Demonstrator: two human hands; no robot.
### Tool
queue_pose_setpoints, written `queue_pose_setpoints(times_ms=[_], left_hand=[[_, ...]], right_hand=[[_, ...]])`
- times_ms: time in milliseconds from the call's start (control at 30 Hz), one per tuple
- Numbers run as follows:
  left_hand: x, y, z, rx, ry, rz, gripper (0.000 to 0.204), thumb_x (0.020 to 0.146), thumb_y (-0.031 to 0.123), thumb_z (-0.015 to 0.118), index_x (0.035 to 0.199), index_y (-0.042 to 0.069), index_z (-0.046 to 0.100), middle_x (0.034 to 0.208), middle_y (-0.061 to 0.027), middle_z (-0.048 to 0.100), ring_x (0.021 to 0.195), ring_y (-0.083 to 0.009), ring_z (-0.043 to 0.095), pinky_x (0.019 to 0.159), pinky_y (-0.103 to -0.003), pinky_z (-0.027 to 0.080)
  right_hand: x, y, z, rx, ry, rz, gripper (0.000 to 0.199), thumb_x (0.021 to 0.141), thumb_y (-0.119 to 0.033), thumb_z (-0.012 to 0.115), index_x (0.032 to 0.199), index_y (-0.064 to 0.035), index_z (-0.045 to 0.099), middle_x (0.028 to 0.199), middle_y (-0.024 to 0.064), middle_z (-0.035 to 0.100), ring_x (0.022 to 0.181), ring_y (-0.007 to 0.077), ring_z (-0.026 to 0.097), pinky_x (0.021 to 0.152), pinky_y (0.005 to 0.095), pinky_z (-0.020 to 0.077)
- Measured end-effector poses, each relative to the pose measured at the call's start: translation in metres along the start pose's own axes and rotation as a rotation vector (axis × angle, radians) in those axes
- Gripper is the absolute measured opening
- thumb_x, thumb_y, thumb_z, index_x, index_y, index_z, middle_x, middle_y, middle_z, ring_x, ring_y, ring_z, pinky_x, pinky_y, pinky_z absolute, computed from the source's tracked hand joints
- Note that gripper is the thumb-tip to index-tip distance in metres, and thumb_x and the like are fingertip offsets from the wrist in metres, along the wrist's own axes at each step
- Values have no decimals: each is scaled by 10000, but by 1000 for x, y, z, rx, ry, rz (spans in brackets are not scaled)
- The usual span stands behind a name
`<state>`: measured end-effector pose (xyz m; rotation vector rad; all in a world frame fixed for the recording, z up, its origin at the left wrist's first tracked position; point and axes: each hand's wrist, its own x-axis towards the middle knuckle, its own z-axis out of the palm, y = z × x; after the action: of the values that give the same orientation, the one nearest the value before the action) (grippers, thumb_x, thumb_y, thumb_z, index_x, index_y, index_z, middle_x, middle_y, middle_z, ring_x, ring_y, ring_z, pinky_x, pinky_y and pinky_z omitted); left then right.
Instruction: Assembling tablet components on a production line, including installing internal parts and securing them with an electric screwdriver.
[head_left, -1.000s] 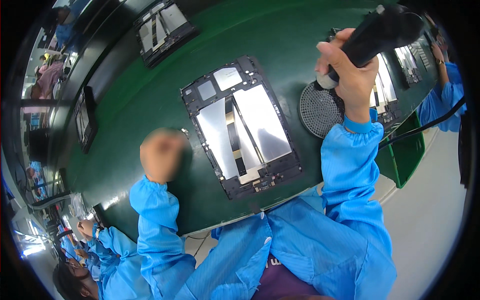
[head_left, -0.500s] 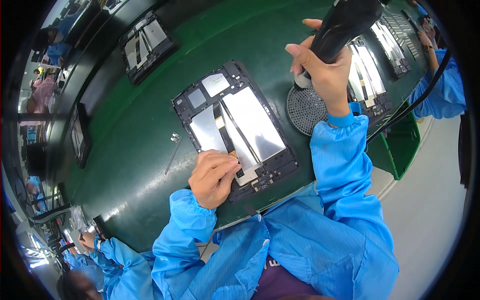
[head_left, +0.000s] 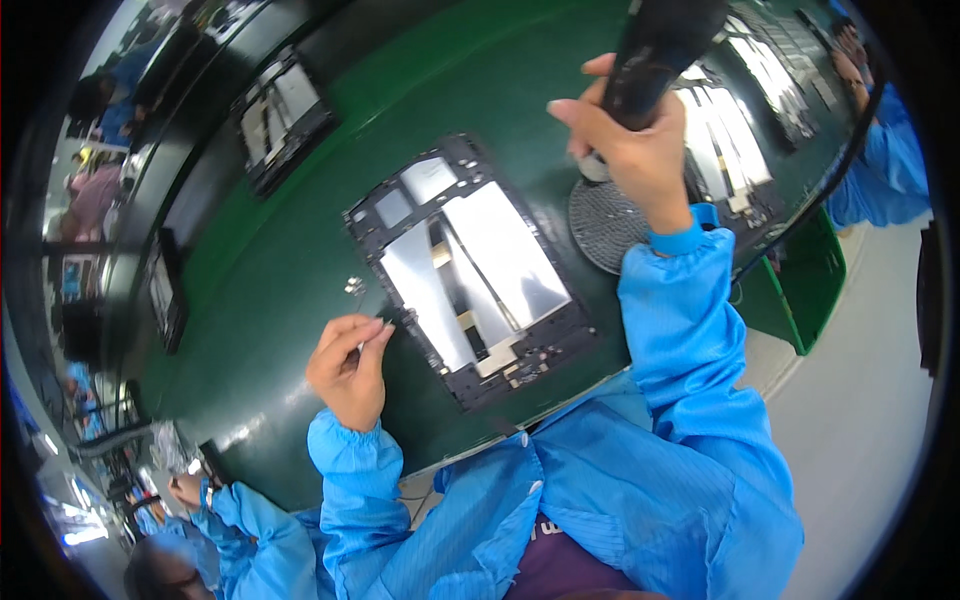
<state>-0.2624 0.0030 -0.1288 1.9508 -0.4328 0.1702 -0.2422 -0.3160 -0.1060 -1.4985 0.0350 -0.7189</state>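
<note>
Green matting is covering the long workbench (head_left: 300, 250), and an opened tablet (head_left: 470, 265) is lying face down on it in front of the person, its black frame showing two silvery plates and small parts along the lower edge. The left hand (head_left: 350, 365) is resting on the mat just beside the tablet's lower left side, fingers curled narrow with the thumb and forefinger pinched together on something tiny and pale; what that bit is cannot be made out. A few small metal pieces (head_left: 355, 288) are lying on the mat just above that hand. The right hand (head_left: 630, 150) is raised above the bench to the right of the tablet, wrapped tightly around a black power screwdriver (head_left: 655, 50), whose tip is pointing down toward a round mesh tray (head_left: 605, 225) near the tablet's right edge. Both arms are wearing bright blue sleeves.

Another opened tablet (head_left: 280, 105) is sitting farther up the bench on the left, and more are lying to the right (head_left: 740, 140). A green bin (head_left: 800, 290) is hanging at the bench's right edge. A co-worker's blue sleeve (head_left: 880, 170) is showing at the far right.
</note>
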Motion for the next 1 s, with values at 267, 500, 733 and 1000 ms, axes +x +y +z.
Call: queue_pose_setpoints(times_ms=[267, 500, 733, 1000], left_hand=[[24, -7, -5, -374, -95, -427, 121, 776, -77, 637, 896, -84, 623, 800, -120, 645, 716, -171, 638, 658, -252, 529], [40, -17, 9, -336, -177, -390, 115, 812, 12, 641, 901, -61, 637, 804, -90, 646, 677, -109, 602, 617, -222, 504], [49, -27, 12, -209, -191, -315, 98, 793, 21, 653, 867, -42, 648, 793, -72, 626, 658, -106, 592, 602, -229, 488], [72, -26, 1, 11, -245, -167, 536, 673, 106, 794, 1108, -61, 531, 1053, -101, 578, 677, -95, 588, 586, -228, 483]], right_hand=[[-4, -8, -12, 57, 70, -112, 381, 741, -14, 716, 1071, 26, 530, 650, 39, 582, 526, 114, 548, 509, 238, 426], [-4, -8, -5, 128, -1, -130, 375, 746, 0, 708, 1068, 41, 521, 665, 68, 587, 522, 144, 553, 522, 292, 463], [-19, -35, 19, 229, -75, -145, 379, 759, 13, 678, 1092, 40, 498, 671, 82, 590, 523, 163, 558, 530, 299, 474], [-38, -52, 91, 411, -294, -142, 427, 766, -11, 682, 1135, 19, 468, 660, 67, 596, 522, 123, 561, 502, 232, 463]])
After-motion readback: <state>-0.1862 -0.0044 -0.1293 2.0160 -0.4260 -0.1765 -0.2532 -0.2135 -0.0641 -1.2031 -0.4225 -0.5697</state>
